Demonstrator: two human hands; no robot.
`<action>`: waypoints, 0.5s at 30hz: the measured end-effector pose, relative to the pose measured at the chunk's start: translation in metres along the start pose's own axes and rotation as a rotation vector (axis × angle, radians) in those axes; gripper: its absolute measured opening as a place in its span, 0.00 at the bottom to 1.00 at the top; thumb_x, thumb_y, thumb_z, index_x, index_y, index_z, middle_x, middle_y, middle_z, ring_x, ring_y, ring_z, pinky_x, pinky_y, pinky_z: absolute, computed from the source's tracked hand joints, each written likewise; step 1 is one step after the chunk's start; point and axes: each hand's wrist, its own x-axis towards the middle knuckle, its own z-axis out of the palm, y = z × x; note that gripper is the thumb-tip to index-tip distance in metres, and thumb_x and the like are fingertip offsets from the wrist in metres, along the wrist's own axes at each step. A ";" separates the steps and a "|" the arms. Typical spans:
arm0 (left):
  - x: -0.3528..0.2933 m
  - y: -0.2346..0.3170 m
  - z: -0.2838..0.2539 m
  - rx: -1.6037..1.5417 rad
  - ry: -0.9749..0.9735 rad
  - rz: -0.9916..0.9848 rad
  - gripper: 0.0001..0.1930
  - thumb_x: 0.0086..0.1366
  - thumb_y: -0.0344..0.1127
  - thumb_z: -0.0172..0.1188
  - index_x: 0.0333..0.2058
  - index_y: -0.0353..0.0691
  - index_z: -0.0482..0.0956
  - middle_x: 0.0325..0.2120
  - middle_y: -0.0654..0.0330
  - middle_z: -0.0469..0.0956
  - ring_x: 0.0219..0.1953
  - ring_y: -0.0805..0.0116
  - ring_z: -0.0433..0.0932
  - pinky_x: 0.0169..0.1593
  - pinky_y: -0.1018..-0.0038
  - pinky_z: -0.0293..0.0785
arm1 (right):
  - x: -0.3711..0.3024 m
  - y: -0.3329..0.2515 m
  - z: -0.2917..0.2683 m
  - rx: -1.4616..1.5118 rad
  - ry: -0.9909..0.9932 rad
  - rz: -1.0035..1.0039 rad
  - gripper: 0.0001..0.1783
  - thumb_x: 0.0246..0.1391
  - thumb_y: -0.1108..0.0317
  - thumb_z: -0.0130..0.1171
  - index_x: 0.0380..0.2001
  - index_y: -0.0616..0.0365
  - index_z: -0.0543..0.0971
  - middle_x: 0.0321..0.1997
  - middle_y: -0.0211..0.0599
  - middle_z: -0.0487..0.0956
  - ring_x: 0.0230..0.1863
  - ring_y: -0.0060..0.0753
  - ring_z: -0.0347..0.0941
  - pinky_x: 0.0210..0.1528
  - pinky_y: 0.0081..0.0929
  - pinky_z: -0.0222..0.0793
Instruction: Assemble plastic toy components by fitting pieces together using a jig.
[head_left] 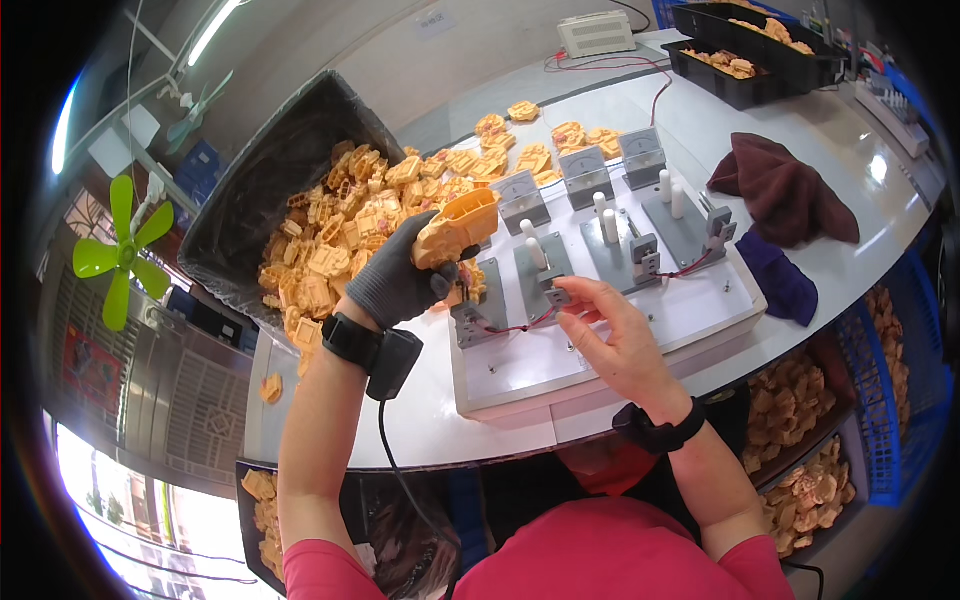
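Observation:
My left hand (400, 280), in a dark grey knit glove, is closed around a yellow-orange plastic part (460, 228) with a ribbed, toy-like shape. It holds the part above the left end of a white test board (540, 372). Just under that hand, another yellow-orange part (468, 285) shows partly at the leftmost grey fixture. My bare right hand (615, 340) is over the board's front, thumb and fingers apart. Its fingertips reach a small metal block (558, 292) on the second grey fixture (535, 265); whether they touch it is hard to tell.
A black-lined bin (270, 160) lies tipped at the left, yellow-orange parts spilling out. Panel meters (587, 177) and white posts (610, 222) stand on the board. A brown cloth (785, 190) and purple cloth (778, 280) lie right; black trays (725, 75) sit far right.

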 end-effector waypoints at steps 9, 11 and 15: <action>0.009 -0.003 -0.006 0.417 -0.086 0.331 0.38 0.58 0.13 0.59 0.65 0.47 0.60 0.48 0.56 0.76 0.42 0.72 0.77 0.43 0.77 0.77 | 0.000 -0.001 -0.002 0.020 -0.010 -0.015 0.21 0.60 0.68 0.60 0.57 0.56 0.74 0.46 0.39 0.78 0.44 0.31 0.76 0.49 0.27 0.71; 0.011 0.001 -0.007 0.369 -0.119 0.347 0.38 0.58 0.13 0.59 0.65 0.47 0.61 0.49 0.57 0.76 0.43 0.71 0.77 0.44 0.76 0.78 | 0.000 -0.001 -0.001 0.024 -0.009 -0.020 0.21 0.60 0.68 0.60 0.57 0.56 0.74 0.46 0.39 0.78 0.45 0.32 0.76 0.50 0.28 0.71; 0.021 0.025 0.002 -0.124 0.056 -0.156 0.24 0.68 0.32 0.58 0.62 0.44 0.68 0.47 0.59 0.76 0.43 0.75 0.76 0.43 0.77 0.76 | 0.000 -0.002 -0.002 0.016 -0.017 -0.029 0.21 0.60 0.69 0.60 0.57 0.56 0.74 0.45 0.39 0.78 0.45 0.32 0.76 0.50 0.28 0.71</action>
